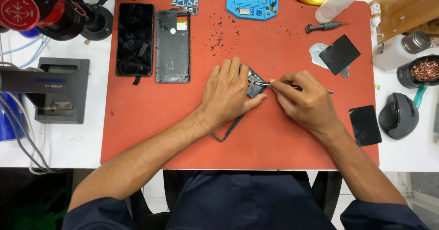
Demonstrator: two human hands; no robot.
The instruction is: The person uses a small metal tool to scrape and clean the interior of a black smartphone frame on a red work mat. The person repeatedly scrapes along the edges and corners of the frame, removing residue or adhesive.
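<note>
The left hand lies flat, pinning the phone frame mid-mat, while the right hand pinches tweezers at its top edge; best to keep the frame pressed still and pick gently.

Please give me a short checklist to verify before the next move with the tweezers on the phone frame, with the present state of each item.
1. Left hand pins the frame flat on the red mat: ok.
2. Right hand grips the tweezers, tips at the frame's upper part: ok.
3. What the tips pinch: cannot tell, too small.
4. Screen and back cover lie apart from the hands: ok.
5. Mat free of debris: not ok, black crumbs lie above the hands.
6. Screwdriver lies on the mat, apart from the frame: ok.
</note>
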